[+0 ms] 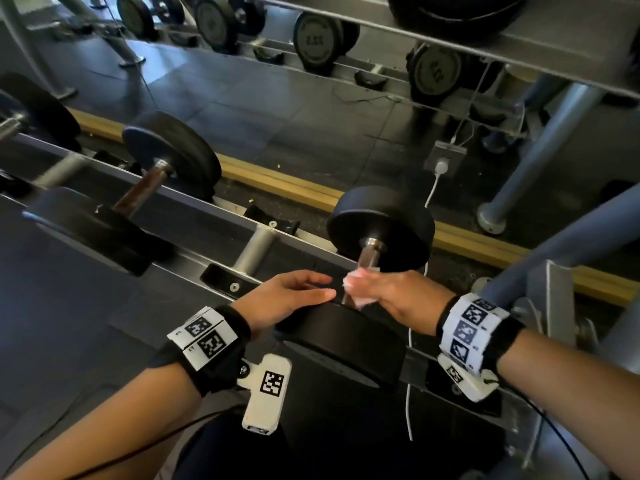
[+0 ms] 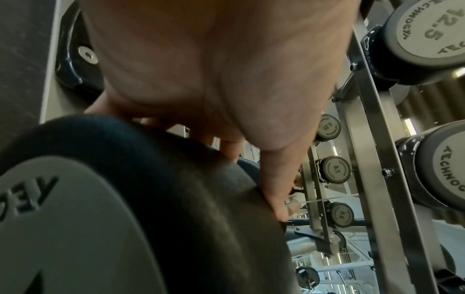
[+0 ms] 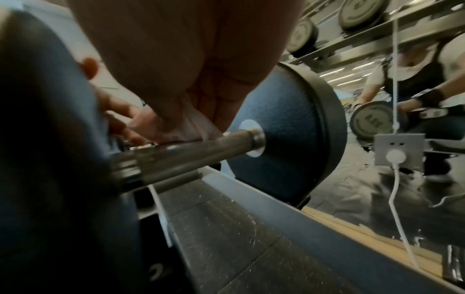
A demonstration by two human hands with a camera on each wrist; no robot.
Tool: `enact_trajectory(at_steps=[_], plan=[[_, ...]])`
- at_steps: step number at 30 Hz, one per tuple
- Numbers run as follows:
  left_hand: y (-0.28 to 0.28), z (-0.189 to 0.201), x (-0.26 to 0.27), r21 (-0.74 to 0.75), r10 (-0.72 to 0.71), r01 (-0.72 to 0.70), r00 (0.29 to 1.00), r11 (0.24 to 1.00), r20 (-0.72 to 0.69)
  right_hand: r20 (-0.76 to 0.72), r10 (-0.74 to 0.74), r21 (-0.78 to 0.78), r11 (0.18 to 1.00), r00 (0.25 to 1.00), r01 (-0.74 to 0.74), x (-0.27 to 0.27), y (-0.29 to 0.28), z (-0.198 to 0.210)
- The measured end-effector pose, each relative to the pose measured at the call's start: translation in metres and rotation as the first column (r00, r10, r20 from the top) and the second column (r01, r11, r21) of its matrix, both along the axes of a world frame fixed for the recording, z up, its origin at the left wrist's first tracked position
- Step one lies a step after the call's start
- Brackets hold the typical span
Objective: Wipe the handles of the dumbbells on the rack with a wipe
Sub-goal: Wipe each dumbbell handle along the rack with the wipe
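Two hands are working at one dumbbell point(image 1: 360, 306) lying on the rack point(image 1: 194, 202), close in front of the person. The right hand point(image 1: 398, 292) is curling its fingers round a white wipe point(image 1: 360, 299) and pressing it onto the metal handle point(image 3: 191, 153), near the front weight. The left hand point(image 1: 291, 296) is lying beside it with fingers straight and together, touching the rim of the front weight point(image 2: 156, 179) and holding nothing. A second dumbbell point(image 1: 152, 188) with a brownish handle is sitting further left on the same rack, well apart from both hands. Behind the rack, a mirror point(image 1: 311, 109) is reflecting more dumbbells, and a white cable point(image 3: 400, 214) is hanging from a wall socket point(image 3: 398, 151).
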State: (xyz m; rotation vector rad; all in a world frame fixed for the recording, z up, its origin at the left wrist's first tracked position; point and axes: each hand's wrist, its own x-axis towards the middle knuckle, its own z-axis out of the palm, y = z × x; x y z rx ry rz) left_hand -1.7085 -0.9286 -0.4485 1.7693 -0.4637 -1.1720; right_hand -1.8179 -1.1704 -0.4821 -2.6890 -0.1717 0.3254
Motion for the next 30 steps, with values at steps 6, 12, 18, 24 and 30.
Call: enact_trajectory(at_steps=[6,12,18,24,30], plan=[[-0.01,-0.007,-0.009,0.06,-0.037,0.032,0.996,0.998,0.081,0.041,-0.052,-0.033,0.998,0.998,0.054,0.017,-0.02,0.013],[-0.003,-0.022,-0.008,0.032,-0.035,0.028,0.967,0.999,0.252,0.064,0.089,-0.091,0.992,0.994,-0.083,0.001,-0.003,0.002],[0.0,-0.026,-0.007,0.013,-0.063,0.061,0.959,0.998,0.277,0.053,0.009,-0.16,0.987,0.999,0.0,0.016,-0.016,0.014],[0.002,-0.023,-0.008,-0.005,-0.08,0.085,0.956,0.996,0.283,-0.019,-0.055,-0.04,0.998,0.998,0.054,0.0,0.005,0.011],[0.001,-0.019,-0.008,-0.016,-0.092,0.1,0.962,0.995,0.258,-0.12,0.054,-0.064,0.996,0.991,-0.062,0.007,-0.004,0.011]])
